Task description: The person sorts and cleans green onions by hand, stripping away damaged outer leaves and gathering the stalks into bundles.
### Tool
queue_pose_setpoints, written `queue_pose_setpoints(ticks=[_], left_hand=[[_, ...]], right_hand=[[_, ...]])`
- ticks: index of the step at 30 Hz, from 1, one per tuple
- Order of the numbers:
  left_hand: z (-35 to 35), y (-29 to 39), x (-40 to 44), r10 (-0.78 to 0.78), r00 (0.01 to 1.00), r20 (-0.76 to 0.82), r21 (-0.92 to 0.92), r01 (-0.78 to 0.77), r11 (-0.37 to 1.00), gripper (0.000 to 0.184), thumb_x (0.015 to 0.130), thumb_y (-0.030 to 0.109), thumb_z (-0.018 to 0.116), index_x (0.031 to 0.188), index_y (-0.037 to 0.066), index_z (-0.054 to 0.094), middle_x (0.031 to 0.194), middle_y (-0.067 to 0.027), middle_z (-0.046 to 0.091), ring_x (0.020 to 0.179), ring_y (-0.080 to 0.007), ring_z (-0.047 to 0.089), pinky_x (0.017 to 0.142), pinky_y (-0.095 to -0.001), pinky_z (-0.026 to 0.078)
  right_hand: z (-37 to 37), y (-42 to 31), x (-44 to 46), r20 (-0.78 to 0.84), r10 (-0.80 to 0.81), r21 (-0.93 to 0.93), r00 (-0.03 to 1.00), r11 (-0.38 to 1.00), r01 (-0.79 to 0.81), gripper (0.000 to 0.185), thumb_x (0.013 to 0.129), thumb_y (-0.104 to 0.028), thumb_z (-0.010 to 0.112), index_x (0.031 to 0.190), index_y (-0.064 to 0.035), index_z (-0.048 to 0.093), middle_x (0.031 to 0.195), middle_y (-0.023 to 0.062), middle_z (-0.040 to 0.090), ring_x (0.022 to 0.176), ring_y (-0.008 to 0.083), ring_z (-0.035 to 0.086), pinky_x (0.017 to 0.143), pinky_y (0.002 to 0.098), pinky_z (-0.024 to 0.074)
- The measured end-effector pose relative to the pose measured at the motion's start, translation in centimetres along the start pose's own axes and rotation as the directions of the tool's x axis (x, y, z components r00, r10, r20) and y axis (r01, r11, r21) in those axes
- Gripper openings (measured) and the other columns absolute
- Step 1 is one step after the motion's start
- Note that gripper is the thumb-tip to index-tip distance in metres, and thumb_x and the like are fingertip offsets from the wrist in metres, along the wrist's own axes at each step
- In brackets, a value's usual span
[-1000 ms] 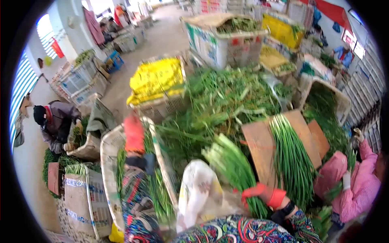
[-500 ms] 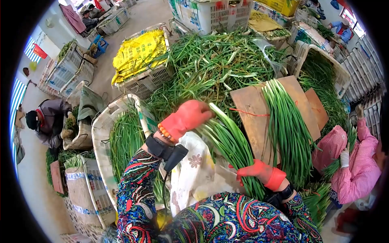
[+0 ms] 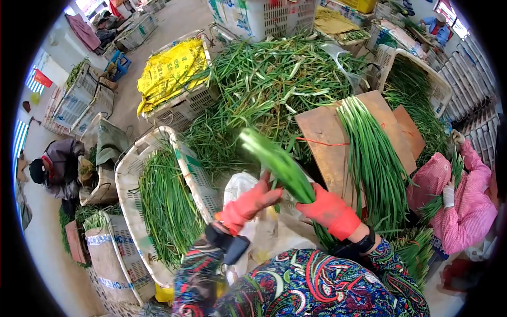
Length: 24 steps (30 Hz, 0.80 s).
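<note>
My right hand [image 3: 330,211], in a red rubber glove, is closed round a bunch of garlic chives [image 3: 280,164]. The bunch slants up and left; its pale root ends are smeared by motion, and its leaf tips hang below the hand. My left hand [image 3: 251,203], also red-gloved, is just below and left of the bunch, with thumb and fingers apart. Whether it touches the outer leaves is unclear. To the right, a thick sheaf of chives [image 3: 369,164] lies on a brown board [image 3: 317,129], near a red tie [image 3: 322,142].
A heap of loose chives [image 3: 285,79] spreads beyond my hands. At left stands a white crate [image 3: 124,174] of chives. A yellow sack [image 3: 174,74] covers another crate. A person in pink [image 3: 465,211] works close on my right; another person [image 3: 58,164] bends over at far left.
My left hand has come off the root ends and moved down toward me. The bunch in my right hand has swung left and is blurred. The whole view has shifted slightly.
</note>
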<state>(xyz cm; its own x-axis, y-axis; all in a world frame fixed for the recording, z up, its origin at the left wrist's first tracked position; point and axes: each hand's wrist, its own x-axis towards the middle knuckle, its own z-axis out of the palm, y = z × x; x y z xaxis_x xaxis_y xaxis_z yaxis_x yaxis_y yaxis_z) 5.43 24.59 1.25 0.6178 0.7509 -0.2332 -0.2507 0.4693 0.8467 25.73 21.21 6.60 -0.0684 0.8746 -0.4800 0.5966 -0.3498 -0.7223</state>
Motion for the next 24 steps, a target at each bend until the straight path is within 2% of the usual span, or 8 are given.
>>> queue_pose_setpoints(ticks=[2,9,13,14,16,18,20,24], left_hand=[[0.3,-1.5,1.0,0.039,0.999,-0.014,-0.395,-0.041,0.918,0.069,0.084,0.043,0.056,0.136,0.007,0.028,0.128,-0.0108,0.045,0.117,-0.0243,0.044,0.101,-0.0372,0.033],[-1.6,-2.0,1.6,0.143,0.942,-0.304,-0.641,-0.313,0.701,0.045,0.081,0.018,0.057,0.120,-0.002,0.048,0.116,-0.0106,0.055,0.106,-0.0235,0.052,0.096,-0.0370,0.038],[-3.7,-1.2,1.0,0.250,0.941,-0.227,-0.732,-0.334,0.593,0.053,0.080,0.018,0.059,0.125,-0.003,0.041,0.120,-0.0149,0.052,0.106,-0.0289,0.053,0.096,-0.0423,0.039],[-4.1,-1.3,1.2,0.290,0.943,-0.164,-0.724,-0.315,0.614,0.057,0.078,0.023,0.062,0.124,-0.004,0.042,0.113,-0.0167,0.055,0.104,-0.0284,0.054,0.093,-0.0406,0.042],[-3.7,-1.3,1.6,0.389,0.917,-0.085,-0.765,-0.311,0.564,0.061,0.077,0.025,0.062,0.125,-0.005,0.039,0.112,-0.0180,0.055,0.106,-0.0311,0.053,0.096,-0.0426,0.039],[-3.1,-1.2,1.9,0.386,0.918,-0.088,-0.763,-0.312,0.567,0.067,0.074,0.028,0.065,0.126,-0.003,0.038,0.120,-0.0164,0.050,0.109,-0.0333,0.050,0.098,-0.0475,0.036],[-3.4,-2.1,2.6,0.405,0.914,-0.027,-0.805,-0.260,0.533,0.070,0.072,0.030,0.066,0.127,-0.002,0.038,0.125,-0.0149,0.046,0.111,-0.0341,0.049,0.098,-0.0493,0.036],[-4.1,-2.0,2.6,0.410,0.912,0.019,-0.798,-0.234,0.556,0.075,0.070,0.034,0.067,0.129,-0.001,0.037,0.127,-0.0145,0.045,0.113,-0.0350,0.047,0.098,-0.0497,0.035]], right_hand=[[2.0,-1.8,0.1,-0.038,0.009,-0.265,0.999,0.964,-0.019,0.074,0.070,-0.036,0.063,0.127,-0.0013,0.034,0.095,0.0190,0.061,0.080,0.0337,0.062,0.068,0.0401,0.0483],[4.7,-5.5,0.8,0.148,-0.296,-0.504,0.944,0.798,0.330,0.102,0.073,-0.043,0.060,0.138,0.0022,-0.003,0.096,0.0254,0.058,0.075,0.0379,0.060,0.063,0.0441,0.0480],[-0.8,-12.2,3.1,0.479,-0.267,-0.662,0.837,0.517,0.543,0.065,0.082,-0.046,0.048,0.126,0.0001,0.038,0.072,0.0169,0.061,0.061,0.0345,0.060,0.055,0.0419,0.0488],[-2.5,-13.2,4.9,0.561,-0.497,-0.593,0.662,0.318,0.740,0.046,0.083,-0.041,0.048,0.115,-0.0084,0.050,0.072,0.0139,0.062,0.064,0.0310,0.061,0.056,0.0418,0.0491],[-4.7,-19.3,6.1,0.497,-0.545,-0.659,0.676,0.270,0.702,0.028,0.086,-0.029,0.048,0.109,-0.0148,0.056,0.085,0.0124,0.062,0.076,0.0297,0.060,0.063,0.0382,0.0495],[-4.5,-23.5,8.8,0.422,-0.499,-0.603,0.757,0.469,0.645,0.030,0.088,-0.017,0.041,0.116,-0.0132,0.053,0.107,0.0105,0.059,0.089,0.0316,0.058,0.076,0.0358,0.0485],[-4.6,-22.8,16.2,0.578,-0.711,-0.405,0.400,0.176,0.897,0.051,0.084,-0.005,0.038,0.133,-0.0176,0.037,0.127,0.0104,0.047,0.112,0.0266,0.047,0.095,0.0333,0.0398],[-0.3,-24.2,23.8,0.704,-0.642,-0.431,0.302,-0.049,0.901,0.069,0.077,0.007,0.033,0.138,-0.0236,0.024,0.130,0.0101,0.043,0.113,0.0300,0.046,0.097,0.0349,0.0381]])
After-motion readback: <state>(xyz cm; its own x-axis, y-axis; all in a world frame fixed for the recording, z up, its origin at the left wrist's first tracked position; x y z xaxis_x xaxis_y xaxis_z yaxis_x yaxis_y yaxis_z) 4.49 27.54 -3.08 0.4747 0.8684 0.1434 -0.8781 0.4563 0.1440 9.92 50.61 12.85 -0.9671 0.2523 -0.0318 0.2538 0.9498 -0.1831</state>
